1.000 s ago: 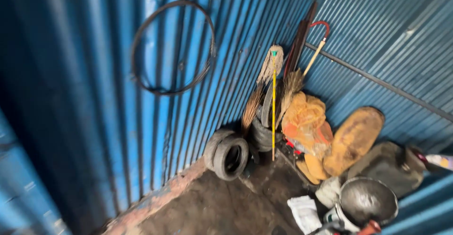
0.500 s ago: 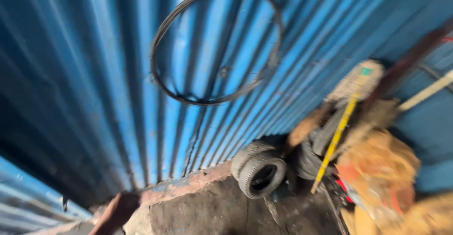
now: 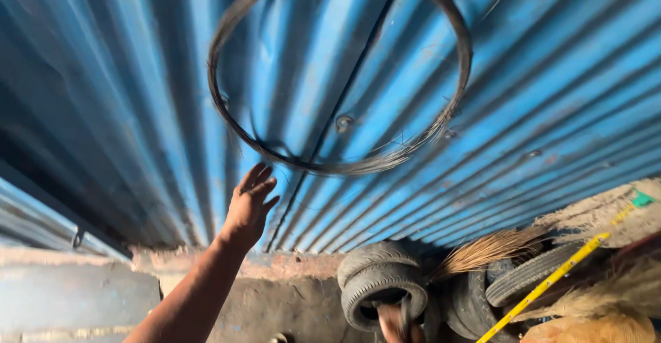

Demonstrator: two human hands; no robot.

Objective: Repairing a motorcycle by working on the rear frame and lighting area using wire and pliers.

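Blue corrugated wall (image 3: 551,130) fills our view now; our left hand (image 3: 248,209) has come up, fingers released, reaching toward the wire coil (image 3: 330,167) hanging at twelve o'clock, not yet touching.

A small green label (image 3: 642,198), perhaps, far right; no packages, signs, screens.

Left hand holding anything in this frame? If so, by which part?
Nothing held. The left hand reaches up open, fingers spread, just below the bottom of the wire coil hanging on the blue corrugated wall; no contact visible. Right hand not in view.
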